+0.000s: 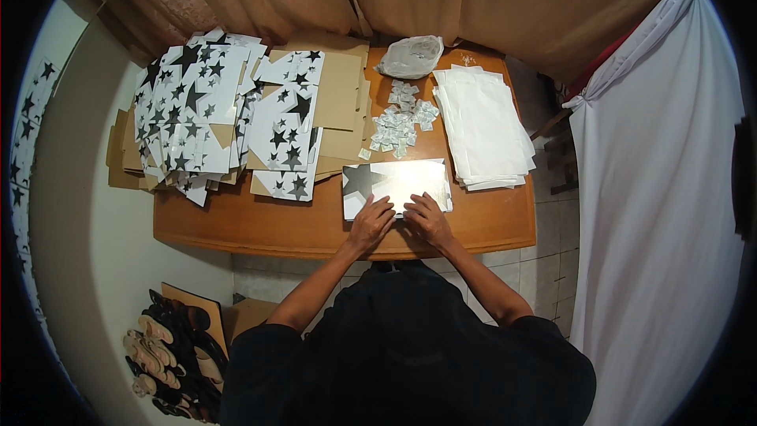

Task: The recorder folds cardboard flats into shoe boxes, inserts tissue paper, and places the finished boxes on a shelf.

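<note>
A flat white box [398,177] with a large black star lies near the front edge of the wooden table, right before me. Its top reflects the light. My left hand [371,222] rests on the box's near left part, fingers stretched over the top. Beside it, my right hand [428,219] lies on the near right part in the same way, fingers extended. The thumbs are partly hidden, and I see nothing held in either hand. Just beyond the box is a loose heap of small whitish sachets [394,128].
Piles of star-printed flat cardboard boxes [193,102] cover the table's left side, with brown cardboard [335,102] next to them. At right lies a stack of white paper sheets [485,130]. A clear plastic bag [412,57] sits at the back. Shoes [162,347] stand at lower left.
</note>
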`<state>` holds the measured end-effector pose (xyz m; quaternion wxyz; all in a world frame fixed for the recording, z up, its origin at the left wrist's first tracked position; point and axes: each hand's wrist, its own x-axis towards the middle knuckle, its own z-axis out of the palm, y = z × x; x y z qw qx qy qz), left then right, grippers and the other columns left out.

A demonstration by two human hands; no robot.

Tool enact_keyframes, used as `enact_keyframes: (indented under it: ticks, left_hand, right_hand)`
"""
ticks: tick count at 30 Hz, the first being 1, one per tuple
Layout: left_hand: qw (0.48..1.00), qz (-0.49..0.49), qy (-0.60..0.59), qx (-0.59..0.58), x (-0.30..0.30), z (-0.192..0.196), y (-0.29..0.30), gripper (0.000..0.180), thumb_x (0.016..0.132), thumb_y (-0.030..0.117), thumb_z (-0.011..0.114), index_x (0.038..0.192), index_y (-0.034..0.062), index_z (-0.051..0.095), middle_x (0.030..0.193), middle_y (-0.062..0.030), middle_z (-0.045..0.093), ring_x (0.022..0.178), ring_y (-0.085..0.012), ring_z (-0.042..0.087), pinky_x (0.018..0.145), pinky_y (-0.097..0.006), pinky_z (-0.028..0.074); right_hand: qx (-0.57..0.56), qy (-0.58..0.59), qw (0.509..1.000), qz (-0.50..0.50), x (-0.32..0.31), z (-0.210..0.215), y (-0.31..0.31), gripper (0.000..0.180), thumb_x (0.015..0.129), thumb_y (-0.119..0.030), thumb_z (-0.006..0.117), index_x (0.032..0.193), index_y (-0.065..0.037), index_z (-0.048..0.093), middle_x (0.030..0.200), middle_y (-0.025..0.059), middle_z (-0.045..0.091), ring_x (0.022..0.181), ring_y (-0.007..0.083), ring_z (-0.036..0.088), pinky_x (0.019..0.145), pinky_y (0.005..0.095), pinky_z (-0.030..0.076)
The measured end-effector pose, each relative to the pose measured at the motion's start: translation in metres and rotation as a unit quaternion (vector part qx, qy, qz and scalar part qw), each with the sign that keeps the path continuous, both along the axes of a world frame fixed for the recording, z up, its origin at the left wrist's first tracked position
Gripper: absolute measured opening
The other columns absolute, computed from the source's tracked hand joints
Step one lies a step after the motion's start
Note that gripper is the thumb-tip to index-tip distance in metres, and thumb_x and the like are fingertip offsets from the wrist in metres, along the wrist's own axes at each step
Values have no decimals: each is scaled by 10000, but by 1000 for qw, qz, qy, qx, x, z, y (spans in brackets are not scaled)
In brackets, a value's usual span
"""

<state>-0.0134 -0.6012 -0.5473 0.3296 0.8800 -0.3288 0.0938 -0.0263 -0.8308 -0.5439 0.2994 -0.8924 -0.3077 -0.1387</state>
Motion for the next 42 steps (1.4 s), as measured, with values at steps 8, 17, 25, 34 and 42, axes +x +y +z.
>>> enact_keyframes:
  ticks: [8,17,25,34,42]
  left_hand:
    - [1000,7,26,-4,2,0,-4,183,838,109,787,1002,48,734,1132,-88,711,1258,-299,614,1155,-608,322]
    - [999,27,17,14,-3,-2,-8,164,881,129,731,1004,22,721,1067,-109,713,1228,-313,617,1135,-626,327]
    - [983,56,176,15,-41,52,-25,187,897,180,746,920,-4,726,941,-141,717,927,-288,708,863,-357,553]
    - [742,263,501,-360,-67,6,-107,662,844,144,819,1404,-40,518,1323,-209,627,1121,-206,658,935,-306,540]
    - [682,410,399,-456,-103,54,-186,1051,783,117,874,1579,69,189,1586,-221,312,1416,-326,406,1078,-480,439]
  right_hand:
    - [-73,-23,997,-8,0,-3,1,158,889,-114,660,1034,-62,698,1177,63,696,1177,247,627,1098,512,390]
    - [-48,44,998,-22,7,8,3,196,856,-146,748,1027,-62,699,1129,78,703,1069,259,645,1029,462,442]
    - [64,128,983,-116,71,25,-55,366,928,-157,671,1270,-35,625,1317,195,591,1268,374,512,1088,460,399]
    - [101,382,916,-69,125,1,-89,562,1010,-380,585,1432,-19,498,1217,283,655,1128,384,648,995,409,494]
    - [211,474,850,89,108,16,-119,485,1034,-320,581,1423,-33,540,1278,192,646,1211,283,598,1041,373,448]
